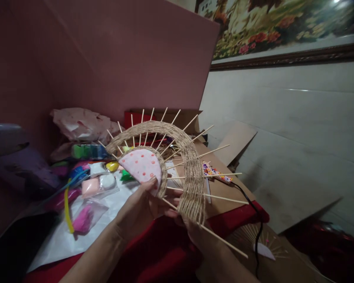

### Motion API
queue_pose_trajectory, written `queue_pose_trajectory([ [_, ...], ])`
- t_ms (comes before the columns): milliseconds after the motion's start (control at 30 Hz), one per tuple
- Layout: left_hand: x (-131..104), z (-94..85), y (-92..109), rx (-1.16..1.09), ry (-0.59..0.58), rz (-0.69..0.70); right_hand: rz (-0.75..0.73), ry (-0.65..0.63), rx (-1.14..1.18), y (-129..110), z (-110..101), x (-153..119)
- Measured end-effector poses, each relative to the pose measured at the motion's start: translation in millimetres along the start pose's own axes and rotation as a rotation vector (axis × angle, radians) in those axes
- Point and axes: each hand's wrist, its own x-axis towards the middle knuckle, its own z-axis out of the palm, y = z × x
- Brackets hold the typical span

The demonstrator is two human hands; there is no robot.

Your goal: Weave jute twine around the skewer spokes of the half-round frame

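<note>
Held up before me is a half-round fan (193,173) of thin wooden sticks, with a wide band of brown jute twine woven through them. At its centre sits a pale pink half-circle (143,165) with reddish spots, edged in twine. My left hand (146,200) grips this centre, thumb on the spotted face and fingers behind it. My right hand (191,228) is closed at the lower end of the woven band, its fingers partly hidden behind the twine. The stick tips stick out past the band all around.
Bagged coloured clay (91,186) and a yellow strip (67,208) lie on white sheeting at left. A flower-patterned glue gun (216,172) with a black cord (258,228) rests on cardboard. A second stick fan (264,249) lies lower right. A framed picture (268,31) hangs on the wall.
</note>
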Motion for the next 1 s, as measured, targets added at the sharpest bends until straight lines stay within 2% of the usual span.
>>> queue_pose_trajectory([
  [100,-1,3.5,-2,0.027,-0.005,0.028,-0.032,0.036,-0.015,1,-9,0],
  [233,0,6.7,-2,0.051,0.065,0.141,-0.081,0.078,0.014,-2,-6,-1],
  [467,4,8.2,2,0.088,0.144,0.216,-0.096,0.251,0.261,-6,-1,-32],
  [633,2,8.7,0,0.069,0.148,0.226,-0.133,0.201,0.27,-6,-3,-39],
  [867,3,10.6,0,0.075,0.176,0.231,-0.107,0.231,0.306,-4,2,-41],
  [1000,5,7.6,0,0.07,0.194,0.238,-0.095,0.271,0.311,-1,1,-30],
])
